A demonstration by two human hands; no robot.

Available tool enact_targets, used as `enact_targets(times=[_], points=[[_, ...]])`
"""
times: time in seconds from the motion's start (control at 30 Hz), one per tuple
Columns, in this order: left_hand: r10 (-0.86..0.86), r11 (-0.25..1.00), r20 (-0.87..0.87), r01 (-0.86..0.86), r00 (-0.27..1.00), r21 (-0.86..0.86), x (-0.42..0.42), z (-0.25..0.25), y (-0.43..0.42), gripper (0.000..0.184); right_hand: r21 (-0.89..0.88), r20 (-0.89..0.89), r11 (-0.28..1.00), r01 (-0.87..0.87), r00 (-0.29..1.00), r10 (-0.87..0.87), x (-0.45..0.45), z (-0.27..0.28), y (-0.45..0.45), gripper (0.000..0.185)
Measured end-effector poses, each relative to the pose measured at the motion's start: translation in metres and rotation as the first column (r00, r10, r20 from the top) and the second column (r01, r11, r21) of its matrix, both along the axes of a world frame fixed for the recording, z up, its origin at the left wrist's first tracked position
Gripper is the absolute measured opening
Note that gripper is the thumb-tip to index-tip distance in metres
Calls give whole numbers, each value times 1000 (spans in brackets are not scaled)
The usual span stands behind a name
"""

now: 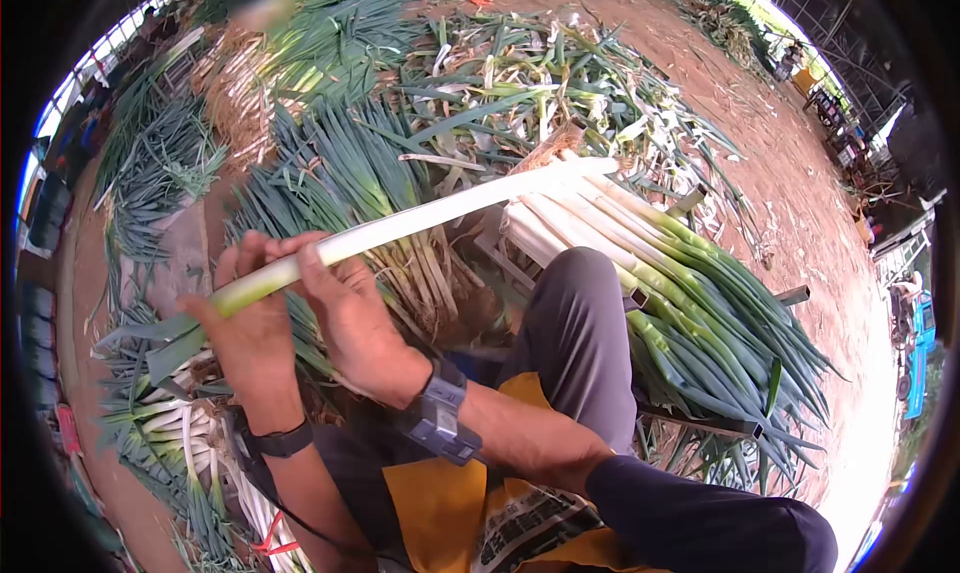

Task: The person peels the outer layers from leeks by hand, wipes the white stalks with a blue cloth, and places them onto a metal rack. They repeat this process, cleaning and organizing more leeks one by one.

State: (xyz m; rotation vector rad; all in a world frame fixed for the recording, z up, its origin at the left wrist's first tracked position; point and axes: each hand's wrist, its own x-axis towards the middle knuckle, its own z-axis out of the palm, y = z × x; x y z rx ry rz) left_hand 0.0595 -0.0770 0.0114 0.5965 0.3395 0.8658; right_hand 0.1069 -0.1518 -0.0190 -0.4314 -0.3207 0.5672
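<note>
One long leek (430, 216) lies slantwise across the view, its white root end to the upper right and its green leaves to the lower left. My left hand (250, 338) is closed around its light green part, close to the leaves. Just to the right, my right hand (350, 318) grips the same stalk with thumb and fingers. Beyond my knee, a pile of cleaned leeks (680, 283) rests on a metal frame (700, 423), white ends toward the upper left. The held leek's tip overlaps the pile's white ends.
Untrimmed leeks (350, 163) lie in bunches ahead and left. Peeled leaves and scraps (560, 83) are strewn behind the frame. White-stemmed leeks (190, 433) with a red tie (275, 545) lie at lower left. A blue vehicle (915, 358) stands far right.
</note>
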Motion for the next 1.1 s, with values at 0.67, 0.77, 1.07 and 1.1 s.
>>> enact_targets(times=[0.67, 0.77, 1.07, 1.1], points=[[-488, 747, -455, 626, 745, 223, 34, -66, -12, 44, 368, 796, -253, 895, -164, 582, 224, 204, -463, 28], [-475, 740, -535, 646, 699, 188, 40, -76, -18, 42, 71, 685, -316, 946, 184, 705, 214, 117, -468, 24], [-482, 635, -715, 765, 506, 113, 67, -116, -39, 38, -221, 625, -332, 917, 394, 673, 253, -78, -510, 30], [-486, 625, -725, 774, 489, 103, 73, -120, -44, 38, -200, 632, -331, 922, 379, 676, 258, -89, -512, 31]])
